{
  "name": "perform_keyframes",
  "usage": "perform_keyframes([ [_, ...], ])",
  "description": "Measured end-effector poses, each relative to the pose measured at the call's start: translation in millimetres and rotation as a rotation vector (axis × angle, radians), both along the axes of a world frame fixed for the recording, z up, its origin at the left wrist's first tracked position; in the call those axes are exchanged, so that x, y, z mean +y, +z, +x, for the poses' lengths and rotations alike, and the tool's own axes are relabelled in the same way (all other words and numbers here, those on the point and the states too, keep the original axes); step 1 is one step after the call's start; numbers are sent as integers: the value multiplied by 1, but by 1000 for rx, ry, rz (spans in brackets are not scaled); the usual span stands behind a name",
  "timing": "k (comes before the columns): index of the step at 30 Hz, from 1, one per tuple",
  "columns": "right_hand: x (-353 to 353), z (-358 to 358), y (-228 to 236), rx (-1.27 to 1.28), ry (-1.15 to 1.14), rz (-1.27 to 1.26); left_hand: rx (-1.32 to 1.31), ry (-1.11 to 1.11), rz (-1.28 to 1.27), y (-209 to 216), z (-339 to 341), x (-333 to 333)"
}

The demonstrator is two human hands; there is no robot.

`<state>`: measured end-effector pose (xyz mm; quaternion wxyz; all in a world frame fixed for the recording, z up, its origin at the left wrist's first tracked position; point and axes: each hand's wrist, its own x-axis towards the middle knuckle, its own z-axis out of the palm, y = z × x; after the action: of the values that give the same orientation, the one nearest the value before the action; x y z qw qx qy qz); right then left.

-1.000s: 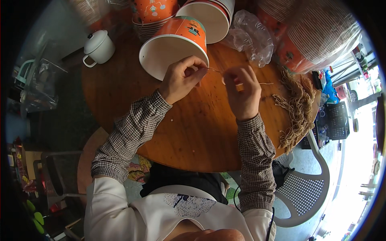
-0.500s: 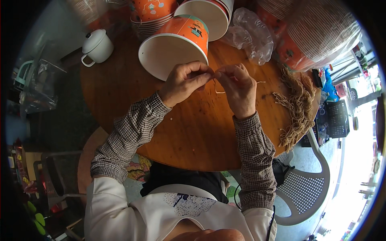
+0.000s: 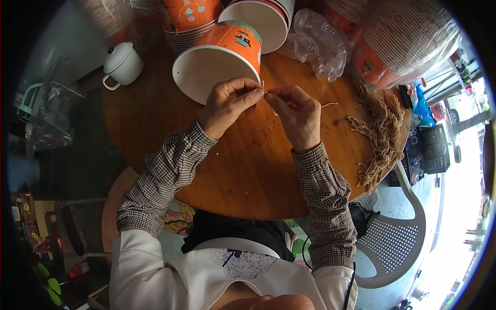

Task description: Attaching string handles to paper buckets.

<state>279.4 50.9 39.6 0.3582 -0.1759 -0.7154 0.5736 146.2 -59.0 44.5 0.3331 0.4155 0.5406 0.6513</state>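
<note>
My left hand (image 3: 230,105) and my right hand (image 3: 296,112) meet above the round table, thumbs and fingertips pinched closely together. A thin pale string (image 3: 264,86) is caught between them, its short end poking up at the fingertips. More of that string shows beyond my right hand, lying over the wood. Right behind my left hand, an orange paper bucket (image 3: 227,40) rests on its side, its white mouth turned toward me. Its rim is partly covered by my fingers. Whether the string passes through the bucket cannot be made out.
A bundle of tan strings (image 3: 381,134) lies at the table's right edge. Stacked orange buckets (image 3: 191,15) and a crumpled clear plastic bag (image 3: 320,46) stand behind. Wrapped bucket stacks (image 3: 408,41) fill the far right. A white lidded enamel mug (image 3: 123,64) is far left; a grey chair (image 3: 390,243) stands right.
My fingertips have drawn closer together around the string, and its short end now points upward. The loop that hung beneath them is mostly hidden. The whole view has shifted slightly.
</note>
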Motion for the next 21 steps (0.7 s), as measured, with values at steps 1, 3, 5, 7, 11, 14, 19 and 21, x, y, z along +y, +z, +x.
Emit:
perform_keyframes([
  [1,-1,2,1,-1,-2,-1,-1,-2,-1,0,0,1],
  [3,-6,3,11,-55,-154,401,68,11,-27,2,-1,-2],
  [5,-9,2,12,-48,-161,402,96,59,-19,1,2,-1],
  [7,-9,3,12,-42,-173,406,124,104,-9,-2,4,3],
  [11,-10,1,8,-39,-109,373,247,208,71,-6,5,2],
  [14,-9,2,8,-31,-93,310,541,286,155,-1,6,3],
  [19,-5,1,4,-26,-63,149,884,373,271,-1,5,2],
  [21,-4,2,5,-66,-16,71,917,368,308,-1,6,2],
])
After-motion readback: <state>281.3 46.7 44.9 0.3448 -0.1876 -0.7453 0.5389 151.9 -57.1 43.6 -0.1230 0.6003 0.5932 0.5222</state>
